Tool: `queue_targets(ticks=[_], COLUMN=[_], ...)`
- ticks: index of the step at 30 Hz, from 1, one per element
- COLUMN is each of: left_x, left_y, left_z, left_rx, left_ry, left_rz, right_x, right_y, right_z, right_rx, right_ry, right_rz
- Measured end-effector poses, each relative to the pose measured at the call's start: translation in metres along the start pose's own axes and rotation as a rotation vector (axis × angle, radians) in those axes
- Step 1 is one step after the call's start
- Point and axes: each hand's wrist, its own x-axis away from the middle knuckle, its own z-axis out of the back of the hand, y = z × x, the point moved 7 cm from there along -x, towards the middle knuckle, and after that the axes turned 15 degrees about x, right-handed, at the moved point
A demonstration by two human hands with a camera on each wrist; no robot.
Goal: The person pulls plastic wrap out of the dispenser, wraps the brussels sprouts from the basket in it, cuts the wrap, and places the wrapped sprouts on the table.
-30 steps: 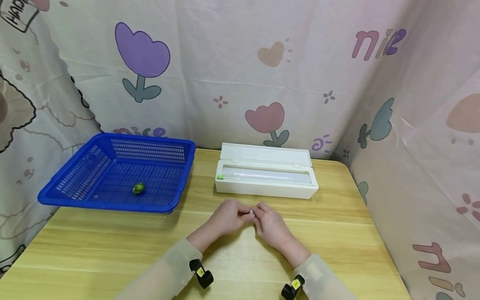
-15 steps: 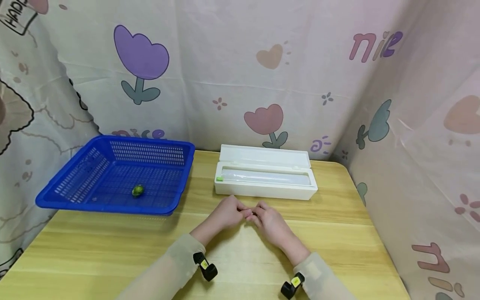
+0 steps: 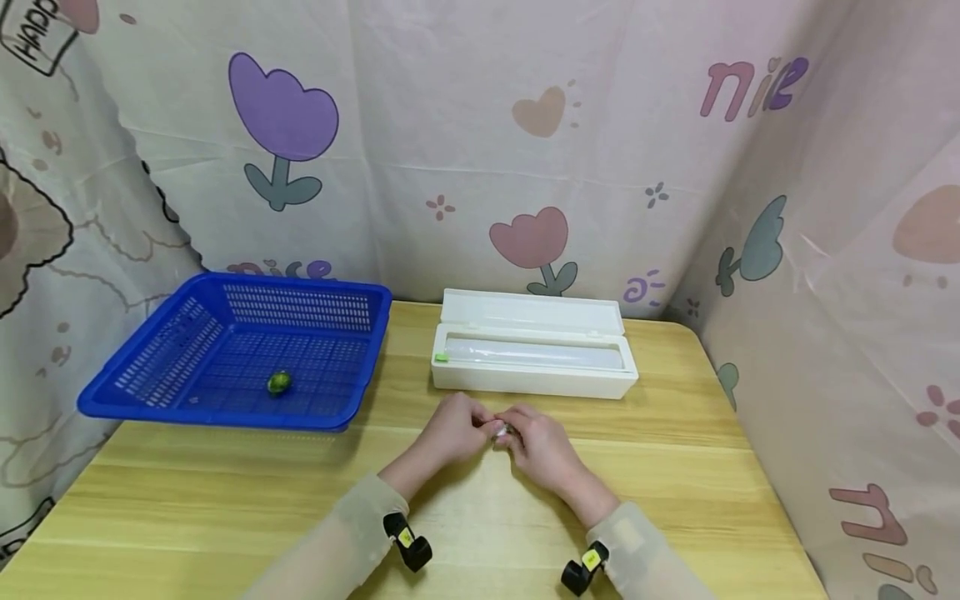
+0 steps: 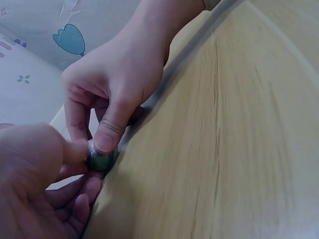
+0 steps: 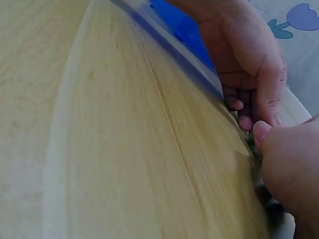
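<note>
Between my two hands is a small round green item (image 4: 101,162) with a shiny, clear-looking skin, mostly covered by fingers. My left hand (image 3: 453,435) pinches it from the left with thumb and fingertips. From the other side my right hand (image 3: 546,450) grips it, its thumb pressing on top in the left wrist view. Only a whitish glint of it shows in the head view, low over the table in front of the white box. In the right wrist view the fingertips hide nearly all of it.
A long white film box (image 3: 534,382) with its lid raised holds a roll of clear film (image 3: 536,353) behind the hands. To the left, a blue basket (image 3: 217,414) contains a similar green round item (image 3: 279,382). Patterned cloth (image 3: 442,125) hangs behind the wooden table (image 3: 225,508).
The fingertips have shifted slightly around the green item, and its whitish glint shows again after being hidden half a second ago. Both hands stay in nearly the same place.
</note>
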Motion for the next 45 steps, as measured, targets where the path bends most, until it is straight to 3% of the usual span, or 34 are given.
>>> queue_targets(ticks=[4, 15, 18, 23, 30, 37, 42, 45], left_x=[0.001, -0.002, -0.001, 0.0, 0.002, 0.002, 0.002, 0.002], left_y=[0.001, -0.006, -0.009, -0.011, -0.013, -0.007, -0.005, -0.006], left_z=[0.0, 0.0, -0.001, -0.002, 0.001, -0.001, -0.002, -0.003], left_rx=[0.036, 0.064, 0.081, 0.035, 0.031, 0.048, 0.016, 0.04], left_ry=[-0.028, -0.026, -0.018, 0.014, -0.016, -0.088, -0.084, -0.099], left_rz=[-0.037, 0.0, 0.029, 0.015, -0.038, -0.032, 0.006, 0.005], right_x=[-0.001, 0.002, 0.004, 0.007, 0.006, 0.007, 0.007, 0.009], right_y=[0.001, 0.007, 0.009, 0.009, 0.006, 0.001, 0.001, 0.004], right_z=[0.0, -0.007, -0.008, -0.007, -0.007, -0.005, -0.005, -0.006], right_rx=[-0.012, -0.051, -0.108, -0.159, -0.061, 0.068, 0.078, 0.019], right_ry=[0.017, 0.02, 0.016, 0.023, 0.06, 0.067, 0.073, 0.067], right_rz=[-0.014, -0.019, -0.006, 0.053, 0.082, 0.066, 0.05, 0.011])
